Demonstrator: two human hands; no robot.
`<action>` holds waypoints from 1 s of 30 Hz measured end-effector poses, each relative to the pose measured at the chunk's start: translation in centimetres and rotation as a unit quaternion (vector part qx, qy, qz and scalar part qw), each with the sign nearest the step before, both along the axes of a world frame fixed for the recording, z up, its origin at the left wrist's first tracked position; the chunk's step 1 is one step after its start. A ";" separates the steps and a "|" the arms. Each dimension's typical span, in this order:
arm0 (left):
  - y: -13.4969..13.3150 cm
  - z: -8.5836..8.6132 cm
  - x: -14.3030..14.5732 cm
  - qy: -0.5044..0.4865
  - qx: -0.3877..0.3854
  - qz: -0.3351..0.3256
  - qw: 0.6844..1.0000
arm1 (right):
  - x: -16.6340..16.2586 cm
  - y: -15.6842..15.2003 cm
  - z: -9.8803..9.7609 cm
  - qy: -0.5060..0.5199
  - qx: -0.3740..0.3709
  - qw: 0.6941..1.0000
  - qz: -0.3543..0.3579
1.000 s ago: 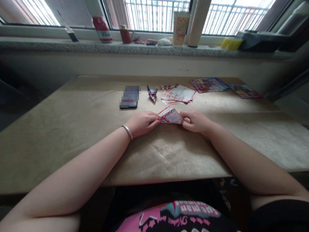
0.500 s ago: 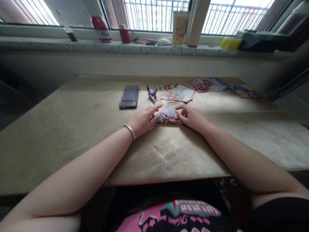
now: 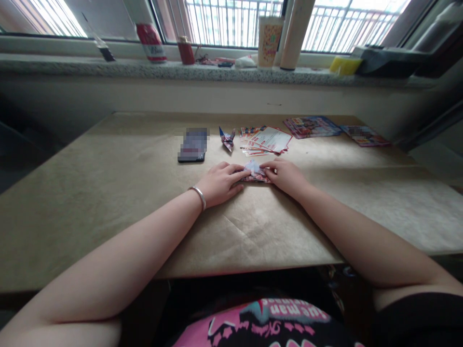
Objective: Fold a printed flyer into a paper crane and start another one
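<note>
A small folded piece of printed paper (image 3: pixel 254 171) lies flat on the brown paper-covered table (image 3: pixel 108 183). My left hand (image 3: pixel 221 183), with a silver bracelet at the wrist, presses its fingers on the paper's left side. My right hand (image 3: pixel 285 175) pinches the paper's right edge with fingers together. Behind them stands a finished paper crane (image 3: pixel 227 138), beside a fanned stack of printed sheets (image 3: pixel 266 140).
A dark phone (image 3: pixel 192 146) lies left of the crane. Two colourful leaflets (image 3: pixel 313 126) lie at the table's far right. On the windowsill stand a red can (image 3: pixel 151 42), a patterned cup (image 3: pixel 271 41), a cardboard tube (image 3: pixel 294 33) and a yellow sponge (image 3: pixel 343 64).
The paper, a raised triangle a second ago, is now folded smaller and pressed flat on the table. Both hands have moved slightly forward and closer together.
</note>
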State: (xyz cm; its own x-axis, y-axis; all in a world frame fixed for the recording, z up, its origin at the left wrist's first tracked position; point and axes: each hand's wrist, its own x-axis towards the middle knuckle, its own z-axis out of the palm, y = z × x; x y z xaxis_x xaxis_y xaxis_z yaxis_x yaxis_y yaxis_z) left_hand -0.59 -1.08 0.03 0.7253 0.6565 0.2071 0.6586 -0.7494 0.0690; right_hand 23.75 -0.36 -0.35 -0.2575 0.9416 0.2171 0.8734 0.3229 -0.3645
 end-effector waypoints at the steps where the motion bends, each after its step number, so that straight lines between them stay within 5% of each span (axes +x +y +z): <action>1: 0.0 0.0 0.0 0.002 -0.003 0.000 1.000 | 0.0 0.0 0.0 -0.005 0.001 1.000 -0.001; 20: 0.2 -0.4 0.5 -0.019 0.004 0.012 1.000 | -0.4 -1.3 1.0 -0.097 0.011 0.994 0.054; 30: 0.1 0.2 0.4 -0.063 -0.010 -0.018 0.998 | -0.1 -1.5 1.5 -0.100 -0.003 0.983 0.154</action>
State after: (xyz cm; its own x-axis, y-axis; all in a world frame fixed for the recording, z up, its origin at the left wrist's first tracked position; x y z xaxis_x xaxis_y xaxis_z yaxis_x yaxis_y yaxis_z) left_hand -0.20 -0.94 0.19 0.7175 0.6355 0.2853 0.6164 -0.7700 0.1649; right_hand 23.62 -1.91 1.14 -0.5681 0.8131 0.1274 0.7887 0.5820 -0.1977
